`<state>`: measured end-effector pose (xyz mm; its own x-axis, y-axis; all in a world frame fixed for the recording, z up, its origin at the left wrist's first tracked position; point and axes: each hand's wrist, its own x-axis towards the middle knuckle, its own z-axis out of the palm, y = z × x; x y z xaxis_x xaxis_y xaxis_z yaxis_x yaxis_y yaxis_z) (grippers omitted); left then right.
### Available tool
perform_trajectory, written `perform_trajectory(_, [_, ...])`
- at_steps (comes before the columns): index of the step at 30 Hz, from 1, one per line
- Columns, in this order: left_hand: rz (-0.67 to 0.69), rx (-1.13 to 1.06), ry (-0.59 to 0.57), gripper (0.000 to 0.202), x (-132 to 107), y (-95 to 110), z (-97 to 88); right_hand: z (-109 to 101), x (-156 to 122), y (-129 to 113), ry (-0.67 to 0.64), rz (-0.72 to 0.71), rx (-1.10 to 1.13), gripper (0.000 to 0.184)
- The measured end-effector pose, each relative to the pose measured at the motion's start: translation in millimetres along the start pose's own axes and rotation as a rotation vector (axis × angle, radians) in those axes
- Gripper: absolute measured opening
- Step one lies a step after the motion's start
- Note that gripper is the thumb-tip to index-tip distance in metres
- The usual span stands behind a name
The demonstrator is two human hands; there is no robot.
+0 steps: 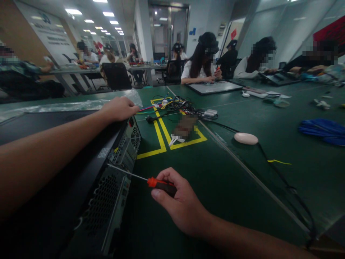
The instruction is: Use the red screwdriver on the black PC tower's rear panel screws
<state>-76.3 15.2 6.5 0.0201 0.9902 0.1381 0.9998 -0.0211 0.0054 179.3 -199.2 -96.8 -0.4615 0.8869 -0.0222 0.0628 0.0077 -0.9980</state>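
In the lower centre of the frame, the right hand (184,201) is closed around a screwdriver with black and orange handle and thin metal shaft (151,182). This tool should be light and stiff; the thick handle is the good place to hold. The wrist comes from the lower right, and the shaft points to the upper left, its tip at the rear edge of a large black computer case (81,172), at the left of the frame. The case lies on the dark green surface (229,187); it is probably heavy and rigid, its smooth panel rather slippery, so the edges offer better hold. Farther, the left forearm crosses over the panel, and the left hand (120,109) rests on the far rear corner with bent fingers; whether they grip, I cannot tell. Beyond, black and coloured cables (181,105) lie tangled.
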Motion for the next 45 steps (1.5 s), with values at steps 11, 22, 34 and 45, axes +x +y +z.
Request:
perform_trajectory(11, [0.007,0.023,-0.022,0.056,-0.4,0.9,-2.0,-1.6,0.3,-3.9,0.001,0.01,0.016,0.013])
perform_trajectory(22, [0.006,0.05,-0.003,0.059,0.3,0.5,1.3,-3.3,1.6,-1.1,0.026,-0.039,0.0,0.015])
perform_trajectory(34, [0.008,0.029,-0.001,0.058,-0.1,0.0,2.1,-3.2,-0.4,-5.6,0.015,-0.015,0.013,0.021])
perform_trajectory(45, [0.003,0.05,-0.016,0.059,1.1,-0.2,1.7,-2.1,-0.2,-4.4,0.021,0.022,-0.012,0.014])
